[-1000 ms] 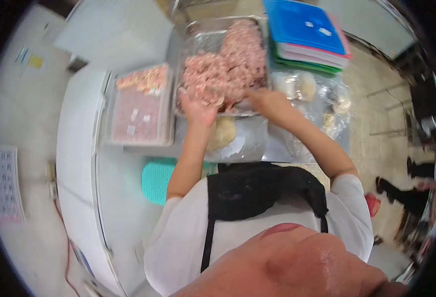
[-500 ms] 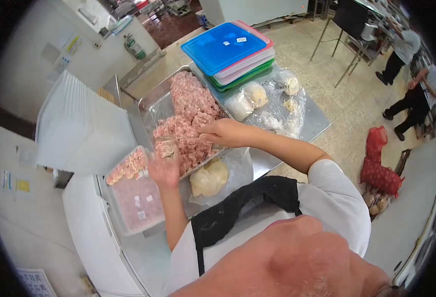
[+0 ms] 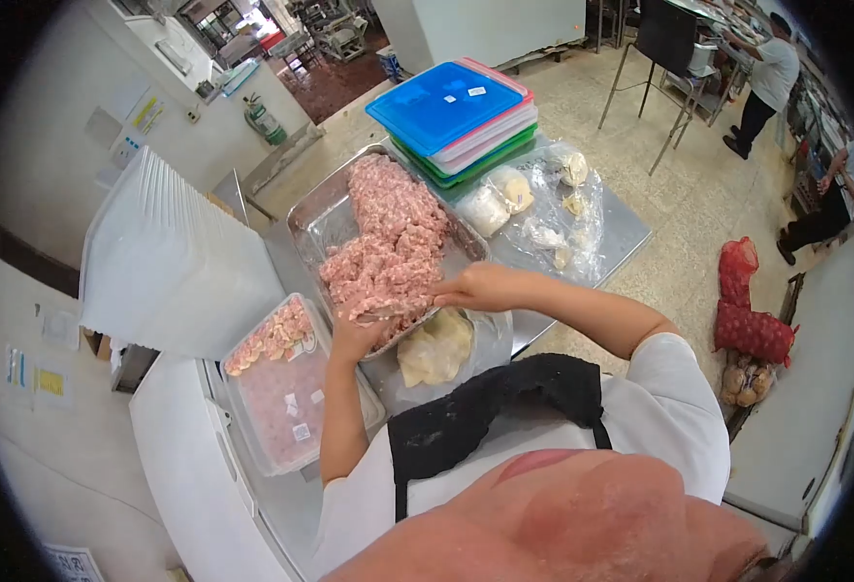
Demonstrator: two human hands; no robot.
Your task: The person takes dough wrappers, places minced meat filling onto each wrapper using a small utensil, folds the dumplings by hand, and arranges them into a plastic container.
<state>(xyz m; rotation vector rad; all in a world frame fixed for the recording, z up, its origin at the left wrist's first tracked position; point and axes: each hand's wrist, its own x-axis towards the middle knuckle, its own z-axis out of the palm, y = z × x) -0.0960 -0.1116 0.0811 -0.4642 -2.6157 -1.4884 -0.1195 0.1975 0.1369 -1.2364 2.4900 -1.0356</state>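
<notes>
Ground meat (image 3: 393, 209) lies heaped in a metal tray (image 3: 310, 218). At the tray's near edge is my left hand (image 3: 353, 338), its fingers curled around what looks like a small dumpling wrapper, mostly hidden now. My right hand (image 3: 485, 287) grips a thin, flat spatula (image 3: 388, 312), whose far end reaches my left fingers over the meat. Just below my right hand, pale dough wrappers (image 3: 436, 351) sit in clear plastic. Left of the tray, a plastic container (image 3: 276, 412) holds several filled dumplings (image 3: 273, 337), and a labelled clear sheet or lid covers part of it.
Stacked lids and containers (image 3: 451, 107) stand behind the tray. Bagged dough (image 3: 509, 189) lies on the metal table (image 3: 623, 231). White stacked trays (image 3: 170, 262) rise at left. Red mesh sacks (image 3: 752, 315) rest on the floor; two people are at far right.
My left hand has shifted down and right, closing over what lay in its palm. My right hand and the spatula have moved slightly down and right in view. The camera view has shifted too.
</notes>
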